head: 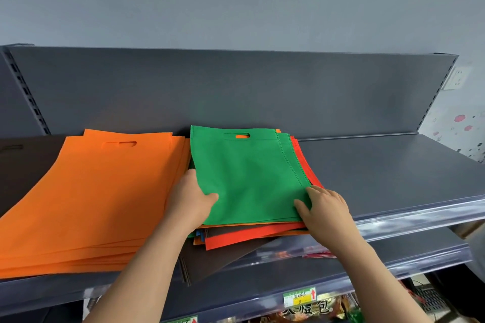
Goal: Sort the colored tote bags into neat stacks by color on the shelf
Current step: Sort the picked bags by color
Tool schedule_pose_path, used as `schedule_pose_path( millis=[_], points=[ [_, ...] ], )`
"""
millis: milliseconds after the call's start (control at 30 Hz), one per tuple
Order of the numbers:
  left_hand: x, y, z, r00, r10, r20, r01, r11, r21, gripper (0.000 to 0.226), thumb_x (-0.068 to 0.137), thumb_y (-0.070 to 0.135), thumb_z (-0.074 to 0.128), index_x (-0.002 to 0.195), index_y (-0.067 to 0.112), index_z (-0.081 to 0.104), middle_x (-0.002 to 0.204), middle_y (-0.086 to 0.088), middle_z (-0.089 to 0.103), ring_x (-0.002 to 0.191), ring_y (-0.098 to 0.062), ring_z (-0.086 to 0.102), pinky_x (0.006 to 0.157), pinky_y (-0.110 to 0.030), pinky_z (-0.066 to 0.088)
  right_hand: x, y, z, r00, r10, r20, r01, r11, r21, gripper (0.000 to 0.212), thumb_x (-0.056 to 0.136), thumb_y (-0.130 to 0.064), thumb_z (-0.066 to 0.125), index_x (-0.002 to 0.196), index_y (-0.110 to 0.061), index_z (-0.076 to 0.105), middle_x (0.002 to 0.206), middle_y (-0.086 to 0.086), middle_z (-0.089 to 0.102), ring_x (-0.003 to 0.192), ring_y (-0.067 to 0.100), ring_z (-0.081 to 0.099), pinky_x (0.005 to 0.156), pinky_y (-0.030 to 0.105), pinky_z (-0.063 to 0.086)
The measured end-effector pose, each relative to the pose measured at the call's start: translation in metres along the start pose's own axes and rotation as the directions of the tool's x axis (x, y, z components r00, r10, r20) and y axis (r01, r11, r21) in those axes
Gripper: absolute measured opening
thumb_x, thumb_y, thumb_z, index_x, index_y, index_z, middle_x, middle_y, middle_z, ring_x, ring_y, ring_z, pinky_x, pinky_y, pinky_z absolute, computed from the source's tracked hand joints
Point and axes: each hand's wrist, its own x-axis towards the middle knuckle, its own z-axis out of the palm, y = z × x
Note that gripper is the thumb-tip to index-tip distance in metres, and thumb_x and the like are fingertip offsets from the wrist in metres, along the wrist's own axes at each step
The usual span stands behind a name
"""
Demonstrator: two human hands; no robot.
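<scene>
1. Shelf [393, 170]: dark grey, with a back panel [236, 92] of the same grey standing along its far edge.
2. Orange stack [97, 199]: on the left part of the shelf, many bags deep. Edges fairly even, near edge fanned slightly. Handle cut-outs at the far end.
3. Mixed pile [252, 236]: centre of the shelf, just right of the orange stack and touching it. Red, orange, blue and brown edges show along its near and right sides.
4. Green bag [246, 178]: lies flat on top of the mixed pile, handle cut-out at the far end with orange showing through it.
5. Brown bag [223, 254]: bottom of the pile, skewed, its near corner hanging over the shelf's front edge.
6. Left hand [191, 196]: at the green bag's left edge. Thumb lies on top of the fabric; fingers go under the edge and are hidden. Pinching grip.
7. Right hand [325, 207]: at the bag's near right corner. Thumb on top, fingers curled over the edge. How many layers it holds: cannot tell.
8. Wall socket [455, 77]: far right, on the wall.
9. Price label [299, 296]: on the front rail of a lower shelf, near side.
</scene>
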Motion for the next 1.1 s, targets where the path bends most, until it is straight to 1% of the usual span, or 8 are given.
schedule_pose_path(
  millis=[100,233,367,433,633,900,1033,1100],
  points=[
    [-0.002,0.002,-0.005,0.998,0.054,-0.044,-0.059,0.993,-0.099,0.042,0.084,0.007,0.067,0.12,0.02,0.051,0.117,0.004,0.061,0.104,-0.018,0.059,0.088,-0.035,0.05,-0.001,-0.002,-0.002,1.0,-0.001,-0.017,0.002,0.999,0.032,0.028,0.093,-0.042,0.044,0.081,-0.017,0.046,0.086,-0.004,0.05,0.089,0.023,0.051,0.091,0.035,0.04],
    [-0.007,0.001,-0.022,0.985,0.12,-0.125,-0.149,0.954,-0.259,0.045,0.086,0.005,0.063,0.124,0.025,0.049,0.115,0.013,0.06,0.105,-0.009,0.059,0.09,-0.031,0.048,0.0,-0.015,-0.011,0.999,0.027,-0.039,-0.021,0.99,0.141,0.026,0.093,-0.044,0.042,0.09,-0.019,0.044,0.095,0.003,0.061,0.094,0.03,0.055,0.086,0.039,0.04],
    [-0.014,-0.007,-0.045,0.967,0.142,-0.212,-0.21,0.914,-0.346,0.046,0.087,0.001,0.061,0.114,0.037,0.049,0.11,0.019,0.061,0.101,0.001,0.058,0.086,-0.023,0.045,0.004,-0.042,-0.018,0.995,0.1,-0.012,-0.085,0.905,0.418,0.045,0.092,-0.037,0.053,0.13,-0.014,0.046,0.118,0.008,0.057,0.109,0.03,0.053,0.09,0.037,0.04],
    [-0.018,-0.015,-0.057,0.965,0.13,-0.228,-0.207,0.913,-0.351,0.049,0.087,0.001,0.061,0.108,0.042,0.048,0.109,0.021,0.061,0.101,0.003,0.058,0.086,-0.022,0.045,0.005,-0.055,-0.019,0.993,0.11,-0.032,-0.078,0.855,0.513,0.057,0.087,-0.03,0.062,0.138,-0.015,0.041,0.127,0.01,0.052,0.115,0.026,0.051,0.097,0.034,0.04],
    [-0.034,-0.052,-0.104,0.956,0.096,-0.277,-0.151,0.972,-0.182,0.05,0.086,0.008,0.065,0.128,0.025,0.045,0.114,0.015,0.058,0.103,-0.006,0.057,0.083,-0.02,0.044,-0.007,-0.115,-0.014,0.992,-0.034,-0.12,0.094,0.833,0.545,0.053,0.086,-0.012,0.065,0.135,-0.015,0.048,0.134,0.001,0.054,0.114,0.018,0.053,0.099,0.026,0.038],
    [-0.067,-0.116,-0.206,0.929,0.067,-0.365,-0.069,0.998,0.006,0.056,0.084,0.009,0.066,0.134,0.021,0.043,0.116,0.011,0.056,0.101,-0.008,0.051,0.084,-0.019,0.036,-0.037,-0.231,0.005,0.965,-0.193,-0.18,0.26,0.806,0.532,0.059,0.086,-0.006,0.061,0.14,-0.016,0.041,0.134,0.002,0.052,0.123,0.019,0.048,0.097,0.023,0.035],
    [-0.091,-0.156,-0.273,0.906,0.039,-0.421,-0.018,0.998,0.054,0.056,0.084,0.006,0.065,0.134,0.013,0.041,0.108,0.013,0.047,0.113,-0.018,0.051,0.073,-0.008,0.026,-0.063,-0.31,0.016,0.943,-0.272,-0.189,0.332,0.774,0.54,0.058,0.086,-0.005,0.06,0.14,-0.017,0.041,0.131,0.004,0.053,0.119,0.02,0.049,0.095,0.025,0.036],
    [-0.102,-0.179,-0.307,0.899,0.022,-0.438,0.013,0.997,0.077,0.059,0.085,0.007,0.065,0.138,0.012,0.037,0.12,0.004,0.053,0.118,-0.021,0.048,0.073,-0.01,0.026,-0.077,-0.35,0.022,0.933,-0.307,-0.186,0.358,0.757,0.547,0.058,0.086,-0.004,0.06,0.14,-0.016,0.042,0.13,0.005,0.053,0.118,0.021,0.049,0.093,0.025,0.036]
  ],
)
